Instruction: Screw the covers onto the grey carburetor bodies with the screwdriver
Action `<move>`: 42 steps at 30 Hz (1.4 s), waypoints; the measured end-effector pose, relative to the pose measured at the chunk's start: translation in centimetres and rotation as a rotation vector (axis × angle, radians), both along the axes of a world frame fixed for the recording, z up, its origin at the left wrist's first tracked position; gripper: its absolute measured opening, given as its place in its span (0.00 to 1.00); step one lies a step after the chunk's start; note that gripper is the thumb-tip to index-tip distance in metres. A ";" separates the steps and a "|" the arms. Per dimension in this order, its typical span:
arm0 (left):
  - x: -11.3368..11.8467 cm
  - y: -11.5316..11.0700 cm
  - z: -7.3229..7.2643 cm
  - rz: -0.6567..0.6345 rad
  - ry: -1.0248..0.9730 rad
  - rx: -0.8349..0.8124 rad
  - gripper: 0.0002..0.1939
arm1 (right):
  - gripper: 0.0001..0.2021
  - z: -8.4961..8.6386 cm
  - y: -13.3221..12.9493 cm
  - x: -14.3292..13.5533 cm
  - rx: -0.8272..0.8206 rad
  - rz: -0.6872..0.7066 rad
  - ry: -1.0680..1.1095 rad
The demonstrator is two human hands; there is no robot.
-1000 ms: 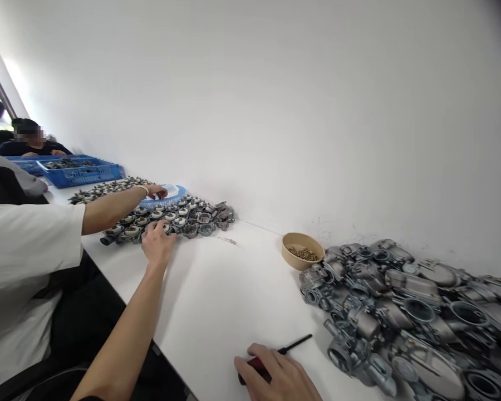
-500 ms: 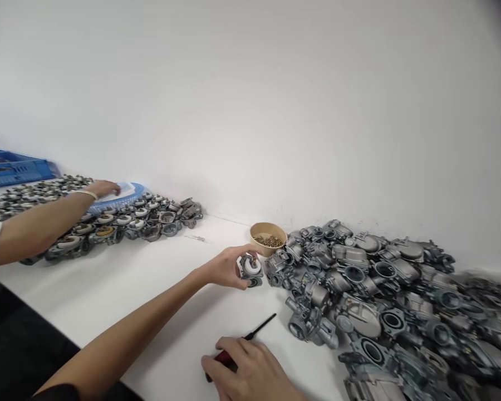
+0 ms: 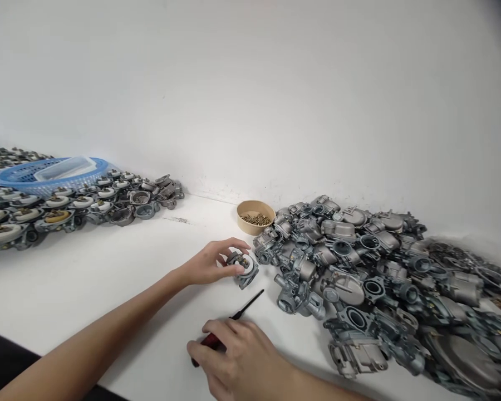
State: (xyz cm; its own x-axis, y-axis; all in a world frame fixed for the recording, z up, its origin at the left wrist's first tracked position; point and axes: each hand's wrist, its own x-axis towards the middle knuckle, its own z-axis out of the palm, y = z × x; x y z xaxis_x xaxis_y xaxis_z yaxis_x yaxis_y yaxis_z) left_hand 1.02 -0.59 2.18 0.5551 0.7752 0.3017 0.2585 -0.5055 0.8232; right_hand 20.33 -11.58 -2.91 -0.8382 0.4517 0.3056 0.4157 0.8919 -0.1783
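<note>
In my left hand is a carburetor with a white ring-shaped float and brass parts facing up, gripped between thumb and fingers just over the white table. My right hand is closed around the dark red handle of a screwdriver. Its black shaft points away to the upper right, beneath the carburetor. A cardboard bowl of small brass-coloured screws stands just beyond my left hand.
A large heap of carburetors covers the right side. Rows of carburetor bodies with white floats lie at the left, around a blue basket holding a clear plastic tray. A white wall stands behind.
The view has swung left to right across the scene, and the co-worker's arm is out of sight. My left hand has tilted the carburetor, its thumb now across the float. My right hand keeps the screwdriver.
</note>
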 end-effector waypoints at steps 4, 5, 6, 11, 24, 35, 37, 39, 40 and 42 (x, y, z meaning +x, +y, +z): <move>-0.6 0.3 0.3 -0.017 -0.037 -0.121 0.19 | 0.20 1.0 -0.1 0.2 -0.028 0.006 -0.018; -0.8 0.5 0.3 -0.029 -0.061 -0.142 0.19 | 0.20 1.2 -0.1 0.2 -0.028 0.008 -0.023; -0.9 0.6 0.3 -0.038 -0.086 -0.156 0.19 | 0.20 1.3 -0.1 0.2 -0.027 0.007 -0.027; -1.2 1.2 0.2 -0.015 -0.131 -0.141 0.17 | 0.20 1.3 -0.2 0.1 -0.023 0.002 -0.048; -1.3 1.3 -0.7 0.022 -0.102 -0.136 0.21 | 0.23 1.5 0.2 -0.1 -0.096 0.029 -0.016; -16.1 5.2 0.4 1.123 0.300 0.239 0.14 | 0.24 1.6 0.1 0.0 -0.130 0.043 -0.054; -19.1 5.1 -0.5 1.241 0.364 0.206 0.14 | 0.24 1.7 0.1 0.1 -0.127 0.042 -0.057; -20.6 5.1 -1.5 1.295 0.409 0.175 0.14 | 0.24 1.7 0.1 0.1 -0.119 0.041 -0.058; -20.9 5.2 -2.1 1.307 0.424 0.165 0.13 | 0.24 1.7 0.0 0.1 -0.115 0.041 -0.059; -20.9 5.7 -2.9 1.317 0.435 0.151 0.12 | 0.23 1.8 0.0 0.1 -0.108 0.043 -0.062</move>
State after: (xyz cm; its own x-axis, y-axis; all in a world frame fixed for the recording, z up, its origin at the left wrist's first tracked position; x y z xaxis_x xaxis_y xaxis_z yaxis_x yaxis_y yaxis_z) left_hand -19.85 5.07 -0.69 -0.4783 0.7705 0.4214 0.8256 0.2310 0.5148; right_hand 20.43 -11.59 -1.14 -0.8733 0.4424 0.2040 0.3905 0.8861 -0.2497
